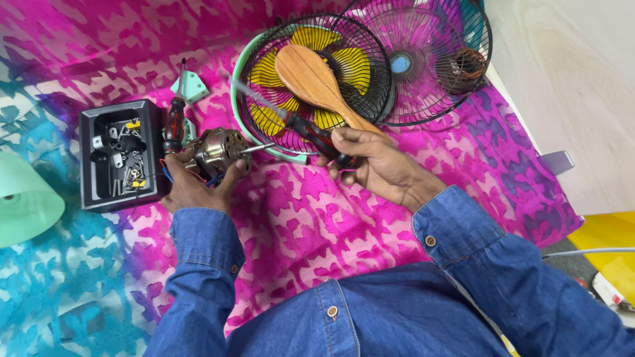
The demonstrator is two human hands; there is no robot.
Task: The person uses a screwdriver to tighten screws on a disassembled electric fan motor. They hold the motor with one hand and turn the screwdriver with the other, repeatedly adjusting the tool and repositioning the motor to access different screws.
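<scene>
My left hand [192, 188] grips a small metal fan motor [221, 152] with its shaft pointing right, over a pink patterned cloth. My right hand [374, 162] holds a screwdriver [311, 132] with a red and black handle, its shaft slanting up to the left over the fan guard. A wooden paddle-shaped handle [317, 86] also runs from my right hand across a black wire fan guard [317, 79] with yellow blades behind it.
A black box [119, 155] of screws and small parts lies left of the motor. A second screwdriver [175, 119] and a mint green plastic piece [192, 86] lie above it. Another wire guard [430, 59] sits at the back right, a mint cone [23, 201] at far left.
</scene>
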